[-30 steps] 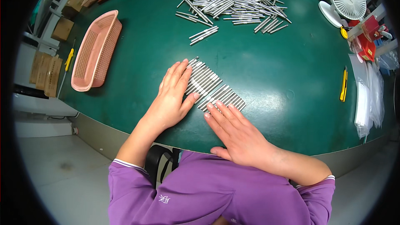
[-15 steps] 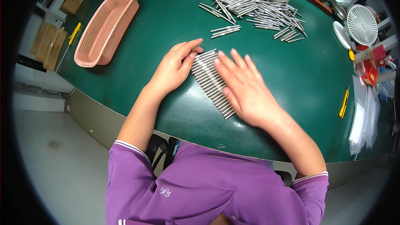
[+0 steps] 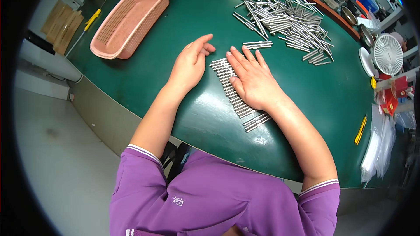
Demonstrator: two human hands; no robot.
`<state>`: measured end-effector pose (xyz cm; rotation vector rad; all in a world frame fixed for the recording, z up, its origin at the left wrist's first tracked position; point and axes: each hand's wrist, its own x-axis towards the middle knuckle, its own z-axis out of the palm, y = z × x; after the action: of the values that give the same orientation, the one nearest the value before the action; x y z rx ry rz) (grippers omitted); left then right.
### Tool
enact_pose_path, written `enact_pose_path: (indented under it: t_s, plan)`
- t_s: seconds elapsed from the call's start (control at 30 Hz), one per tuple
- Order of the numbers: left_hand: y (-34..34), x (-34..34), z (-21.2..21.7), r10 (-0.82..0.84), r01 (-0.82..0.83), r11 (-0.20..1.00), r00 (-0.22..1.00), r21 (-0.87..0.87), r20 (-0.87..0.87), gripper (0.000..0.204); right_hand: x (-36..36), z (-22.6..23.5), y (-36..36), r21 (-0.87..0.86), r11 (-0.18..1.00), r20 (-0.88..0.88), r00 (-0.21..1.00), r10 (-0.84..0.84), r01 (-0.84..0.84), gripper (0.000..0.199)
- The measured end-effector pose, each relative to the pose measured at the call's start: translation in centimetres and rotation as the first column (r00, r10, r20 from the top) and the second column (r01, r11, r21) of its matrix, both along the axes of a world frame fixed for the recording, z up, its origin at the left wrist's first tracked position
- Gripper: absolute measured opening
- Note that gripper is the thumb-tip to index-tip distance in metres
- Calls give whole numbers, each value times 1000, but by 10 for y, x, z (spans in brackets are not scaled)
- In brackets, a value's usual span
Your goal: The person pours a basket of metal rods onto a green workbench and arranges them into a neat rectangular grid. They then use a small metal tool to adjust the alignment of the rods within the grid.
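Beneath my right fingers (image 3: 236, 65), laid flat and slightly spread, a slanting row of shiny silver cylindrical metal rods (image 3: 230, 92) lies on the green desk (image 3: 315, 105), with a few below them out of line. My left fingers (image 3: 200, 43), loosely bent and apart from the row, have a pink perforated plastic basket (image 3: 146, 30) to their left; a jumbled silver metal-rod heap (image 3: 295, 17) lies beyond my right ones. My right hand hides many right-hand rod ends.
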<state>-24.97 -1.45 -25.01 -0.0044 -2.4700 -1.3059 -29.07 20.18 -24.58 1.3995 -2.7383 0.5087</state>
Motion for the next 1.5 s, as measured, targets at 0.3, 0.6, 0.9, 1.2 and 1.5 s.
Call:
enact_pose_path:
  t_s: [0.3,0.6,0.9,1.2,1.5]
  plan:
    - [-8,-3,4,179,-182,978,983,104,45,37,-12,-3,-11,40,999,-101,995,-20,24,60]
    - [-10,-4,0,147,-150,984,988,96,39,36,11,5,9,41,999,-59,998,21,-18,61]
    - [-3,1,7,-80,74,989,996,-131,-41,26,38,12,36,84,996,8,999,42,-42,62]
    - [30,18,6,-337,324,923,941,-207,-28,20,62,19,66,100,992,69,995,74,-81,62]
    - [63,46,15,-334,335,906,941,-259,47,26,87,21,100,90,991,61,994,89,-94,62]
